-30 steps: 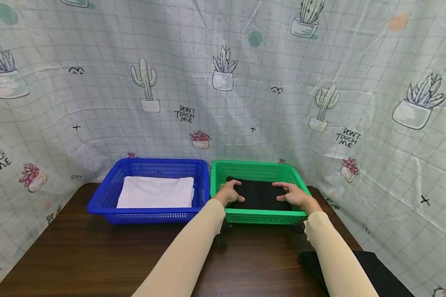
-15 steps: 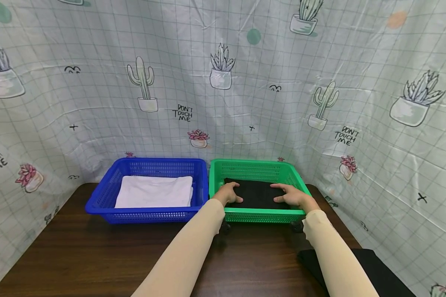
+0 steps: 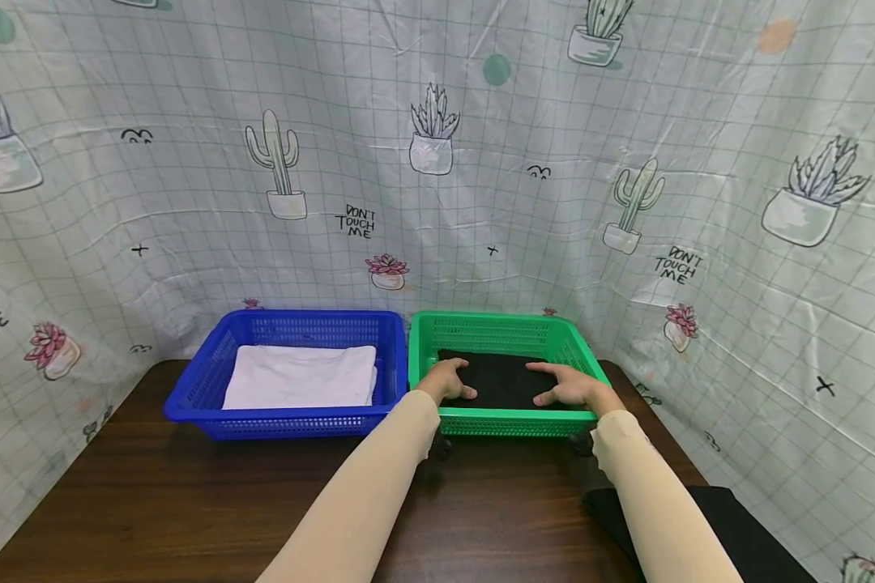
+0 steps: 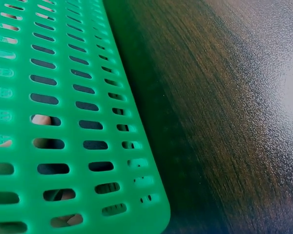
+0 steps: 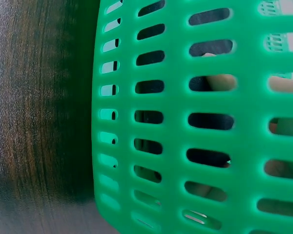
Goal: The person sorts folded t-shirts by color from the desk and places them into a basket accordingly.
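Observation:
A folded black cloth (image 3: 501, 380) lies flat inside the green basket (image 3: 510, 423). My left hand (image 3: 443, 380) rests at the cloth's left end, thumb and forefinger apart over its top. At the other end is my right hand (image 3: 573, 386), its fingers spread and pointing inward across the fabric. Both wrists cross the basket's front rim. In each wrist view the perforated green wall (image 4: 19, 105) fills much of the picture. Bits of fingers and dark cloth show through its slots, while the rest of each hand is hidden behind it.
To the left, the blue basket (image 3: 292, 423) holds a folded white cloth (image 3: 299, 376). Another black cloth (image 3: 751, 534) lies at the front right, partly under the right sleeve. The dark wooden table (image 3: 211, 502) backs onto a patterned curtain (image 3: 335, 105).
My right hand has shifted slightly left over the black cloth, and its fingers are straighter. The left hand stays at its end. The view has drifted slightly.

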Motion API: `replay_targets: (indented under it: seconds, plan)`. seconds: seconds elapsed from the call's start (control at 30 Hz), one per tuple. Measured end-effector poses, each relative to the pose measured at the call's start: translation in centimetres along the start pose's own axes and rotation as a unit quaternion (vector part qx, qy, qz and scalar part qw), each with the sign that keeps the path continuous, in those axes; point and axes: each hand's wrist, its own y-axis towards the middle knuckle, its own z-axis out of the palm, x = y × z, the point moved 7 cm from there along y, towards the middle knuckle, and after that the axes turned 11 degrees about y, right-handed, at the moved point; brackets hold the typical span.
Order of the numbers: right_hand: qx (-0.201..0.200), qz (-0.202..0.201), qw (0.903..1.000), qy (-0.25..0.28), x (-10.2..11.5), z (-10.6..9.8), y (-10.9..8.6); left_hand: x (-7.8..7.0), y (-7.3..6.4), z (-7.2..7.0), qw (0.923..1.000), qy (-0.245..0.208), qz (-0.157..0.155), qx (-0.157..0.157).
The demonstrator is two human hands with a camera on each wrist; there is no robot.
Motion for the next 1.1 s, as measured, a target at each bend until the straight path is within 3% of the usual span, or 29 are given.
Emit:
replay_targets:
  seconds: [1.1]
  plan:
    - [-0.024,-0.006,0.9996,-0.015,0.16,-0.18,-0.08,-0.44,-0.77,-0.19,0.999,0.042,0.016,-0.003]
